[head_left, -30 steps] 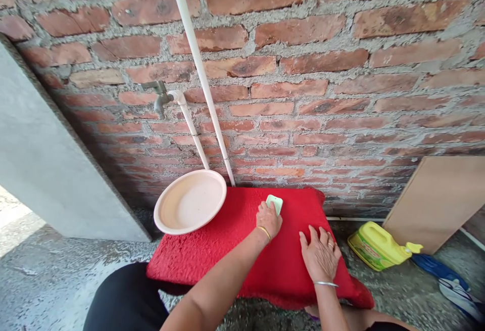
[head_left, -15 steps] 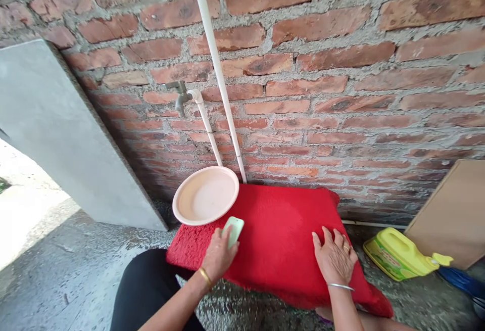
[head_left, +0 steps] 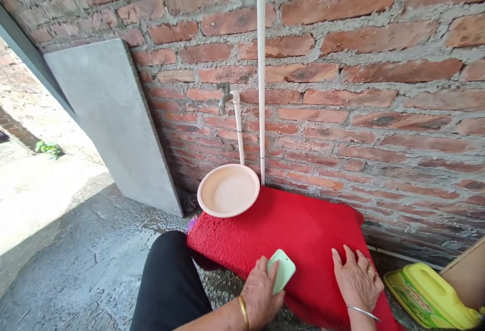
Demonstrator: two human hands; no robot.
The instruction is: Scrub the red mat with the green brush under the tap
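My left hand is closed around a pale green scrub brush, flat-backed with rounded corners and a small hole; any bristles are hidden underneath. It is over the near edge of a red cloth, which covers a low support and hangs down at the front. The cloth looks fluffy on the left and smoother, flattened in the middle. On the cloth's right side my right hand lies flat, fingers spread, holding nothing. A pale pink basin rests at the cloth's far left corner.
Above the basin, a tap and a white pipe stand against the brick wall. A grey slab leans at left. On the wet floor at right is a yellow jug, near a brown board.
My left hand has drawn the brush back toward me, to the cloth's near edge. My right hand still presses on the right side. The camera view has turned left.
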